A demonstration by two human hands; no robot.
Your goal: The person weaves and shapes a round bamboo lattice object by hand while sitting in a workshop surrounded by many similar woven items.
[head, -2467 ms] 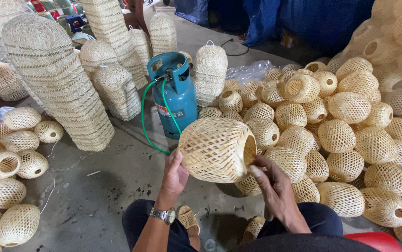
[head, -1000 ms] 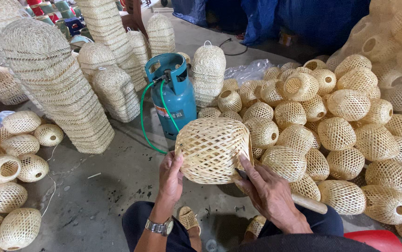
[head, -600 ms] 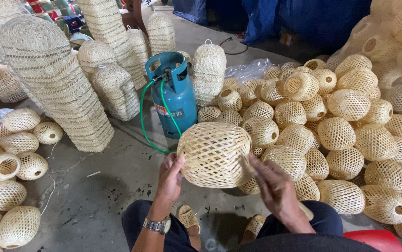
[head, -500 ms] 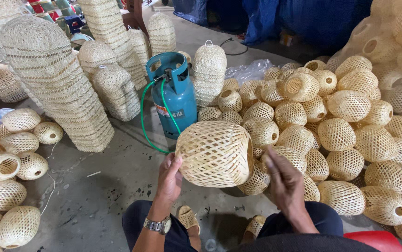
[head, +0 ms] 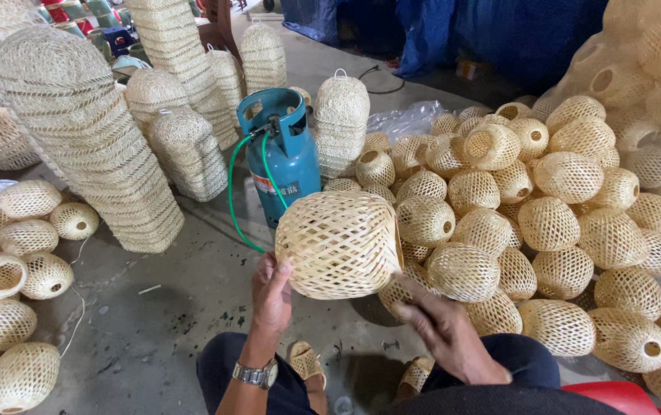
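A: What are the hands doing?

B: The left hand (head: 271, 296) grips the woven bamboo shade (head: 338, 244) at its left end, fingers curled round the rim of the opening there, and holds it in the air above the knees, in front of the blue gas cylinder (head: 280, 154). The right hand (head: 444, 332) hangs just below the shade's right side, off it, fingers loose and blurred; it grasps nothing that I can see

A: How would that shade handle?

B: I'd judge it light, since one hand carries it by the rim. The open lattice looks springy rather than stiff, and thin strips like these could crack under a hard squeeze. The bound rim is the safest hold, or a flat palm spread under the belly. The weave is rough enough not to slip

A: Anything different from the picture half a second earlier?

B: The right hand was raised beside the shade's right edge then; now it has dropped lower, towards the lap. The shade has turned a little and its left opening shows more plainly. The left hand has kept its hold

A: And round about?

B: A heap of similar woven shades (head: 549, 223) lies to the right, touching one another, more shades (head: 8, 307) lie on the left, and tall stacks of nested woven covers (head: 88, 142) stand behind on the concrete floor (head: 161, 307). A green hose (head: 232, 192) loops from the cylinder's top
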